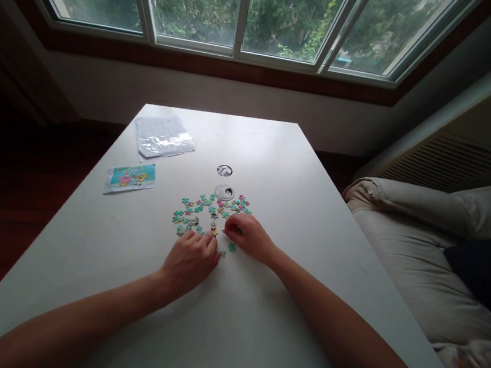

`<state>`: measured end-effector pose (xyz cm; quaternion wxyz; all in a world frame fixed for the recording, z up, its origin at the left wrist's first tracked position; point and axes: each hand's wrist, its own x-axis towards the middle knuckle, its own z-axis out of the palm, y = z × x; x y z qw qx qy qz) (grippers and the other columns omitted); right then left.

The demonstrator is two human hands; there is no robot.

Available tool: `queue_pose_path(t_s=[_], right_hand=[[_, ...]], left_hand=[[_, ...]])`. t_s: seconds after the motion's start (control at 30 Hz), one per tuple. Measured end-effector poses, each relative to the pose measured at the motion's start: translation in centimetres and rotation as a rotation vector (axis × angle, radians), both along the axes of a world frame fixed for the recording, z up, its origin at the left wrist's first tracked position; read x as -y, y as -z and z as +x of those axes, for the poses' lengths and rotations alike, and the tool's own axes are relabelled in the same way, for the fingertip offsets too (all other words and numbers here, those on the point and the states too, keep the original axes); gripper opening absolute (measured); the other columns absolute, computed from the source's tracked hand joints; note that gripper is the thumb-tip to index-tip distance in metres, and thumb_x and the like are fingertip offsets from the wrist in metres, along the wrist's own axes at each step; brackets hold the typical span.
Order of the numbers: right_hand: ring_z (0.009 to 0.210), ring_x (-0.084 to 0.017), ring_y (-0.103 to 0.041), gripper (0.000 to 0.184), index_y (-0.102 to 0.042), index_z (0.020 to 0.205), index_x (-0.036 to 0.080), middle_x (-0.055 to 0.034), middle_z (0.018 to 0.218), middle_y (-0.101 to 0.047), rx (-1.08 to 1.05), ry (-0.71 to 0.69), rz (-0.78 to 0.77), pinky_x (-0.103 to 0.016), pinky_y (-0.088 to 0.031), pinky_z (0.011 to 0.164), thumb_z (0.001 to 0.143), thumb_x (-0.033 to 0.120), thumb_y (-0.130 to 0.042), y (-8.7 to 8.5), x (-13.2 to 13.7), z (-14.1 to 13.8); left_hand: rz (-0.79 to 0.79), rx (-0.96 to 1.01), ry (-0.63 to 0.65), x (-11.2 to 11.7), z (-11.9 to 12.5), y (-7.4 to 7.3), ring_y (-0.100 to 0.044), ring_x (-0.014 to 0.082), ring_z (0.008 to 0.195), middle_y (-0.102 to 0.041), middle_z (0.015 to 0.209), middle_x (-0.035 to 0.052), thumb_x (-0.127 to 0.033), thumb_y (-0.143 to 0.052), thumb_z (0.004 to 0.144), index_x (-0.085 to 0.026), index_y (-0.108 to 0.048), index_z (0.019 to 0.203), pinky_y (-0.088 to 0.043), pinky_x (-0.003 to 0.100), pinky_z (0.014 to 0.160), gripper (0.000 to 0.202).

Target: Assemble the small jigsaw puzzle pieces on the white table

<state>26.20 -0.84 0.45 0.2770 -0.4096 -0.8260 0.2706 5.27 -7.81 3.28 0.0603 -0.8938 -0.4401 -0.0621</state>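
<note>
Left hand (193, 255) and right hand (250, 238) at the small jigsaw pieces (212, 209)
The right hand's thumb and fingers draw together at the pieces' right edge, though whether they pinch one I cannot tell; the left hand's fingers curl down at the pieces' near side, their grip likewise hidden; the pieces, largely green with some pink and yellow, lie spread on a white table (85, 266); just beyond them are two round discs (224, 192); left of them, a colourful picture sheet (133, 178); farther beyond it, a shiny plastic sleeve (164, 136); well right of the pieces, a pale sofa (398, 243).
</note>
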Motion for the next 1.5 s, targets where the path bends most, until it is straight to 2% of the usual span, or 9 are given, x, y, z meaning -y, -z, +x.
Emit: queue_pose_path(t_s=[0.13,0.2,0.33,0.47,0.7,0.97,1.27,1.5], right_hand=[[0.071,-0.014,-0.052,0.009,-0.063,0.081,0.02,0.0011,0.076,-0.063,0.015,0.173,0.005,-0.026,-0.039,0.07,0.084,0.012,-0.066,0.3,-0.7,0.7],[0.072,-0.014,-0.053,0.008,-0.063,0.081,0.02,0.0007,0.077,-0.063,0.0,0.21,0.034,-0.027,-0.04,0.072,0.084,0.013,-0.066,0.3,-0.8,0.8],[0.075,-0.014,-0.057,0.006,-0.065,0.088,0.021,-0.0009,0.085,-0.066,-0.095,0.15,0.036,-0.027,-0.044,0.074,0.089,0.016,-0.062,0.4,-0.3,0.3],[0.073,-0.013,-0.057,0.013,-0.068,0.098,0.023,-0.0016,0.09,-0.067,-0.144,0.097,0.01,-0.026,-0.046,0.072,0.092,0.016,-0.058,0.4,0.3,-0.4],[0.069,-0.011,-0.055,0.016,-0.069,0.1,0.022,-0.0011,0.091,-0.066,-0.198,0.012,-0.073,-0.024,-0.046,0.068,0.09,0.014,-0.06,0.7,0.5,-1.2],[0.078,-0.014,-0.061,0.011,-0.073,0.094,0.022,-0.0015,0.09,-0.07,-0.177,0.064,-0.057,-0.026,-0.047,0.074,0.091,0.018,-0.062,1.4,-0.2,-0.9],[0.085,-0.018,-0.057,0.01,-0.07,0.088,0.022,-0.0013,0.084,-0.068,-0.087,0.179,0.034,-0.029,-0.044,0.079,0.086,0.013,-0.067,1.7,-0.3,-1.5],[0.083,-0.018,-0.054,0.009,-0.068,0.084,0.022,-0.0012,0.082,-0.066,-0.058,0.191,0.042,-0.031,-0.042,0.078,0.087,0.014,-0.067,1.5,-0.1,-1.6]], left_hand=[[-0.015,-0.01,0.005,0.0,0.1,0.2,-0.066,0.0227,0.081,-0.07,0.115,0.0106,-0.029,-0.054,0.098,-0.014,-0.063,0.1,-0.046,0.041,0.074,0.017],[-0.017,-0.009,0.008,0.1,0.1,0.2,-0.067,0.0224,0.081,-0.069,0.116,0.0113,-0.029,-0.053,0.098,-0.014,-0.063,0.101,-0.047,0.04,0.074,0.018],[-0.025,-0.009,0.013,0.1,0.1,0.1,-0.068,0.0224,0.083,-0.068,0.122,0.0133,-0.028,-0.051,0.099,-0.014,-0.062,0.102,-0.048,0.041,0.078,0.018],[-0.042,-0.003,0.011,0.2,0.2,0.3,-0.069,0.0232,0.084,-0.066,0.125,0.0145,-0.028,-0.05,0.1,-0.014,-0.061,0.101,-0.05,0.041,0.078,0.018],[-0.03,-0.004,0.023,0.2,0.2,0.5,-0.068,0.0227,0.081,-0.067,0.116,0.0126,-0.027,-0.048,0.1,-0.015,-0.06,0.1,-0.05,0.041,0.077,0.017],[-0.024,0.007,0.026,0.2,0.4,0.5,-0.068,0.023,0.083,-0.067,0.119,0.0135,-0.028,-0.051,0.099,-0.015,-0.061,0.1,-0.051,0.041,0.077,0.017],[-0.045,-0.02,0.012,0.6,0.8,0.5,-0.069,0.0229,0.085,-0.065,0.13,0.015,-0.03,-0.051,0.099,-0.015,-0.061,0.103,-0.049,0.04,0.075,0.018],[-0.056,-0.011,0.016,0.6,0.9,0.3,-0.068,0.0234,0.082,-0.065,0.127,0.0157,-0.028,-0.051,0.099,-0.015,-0.062,0.103,-0.048,0.04,0.072,0.017]])
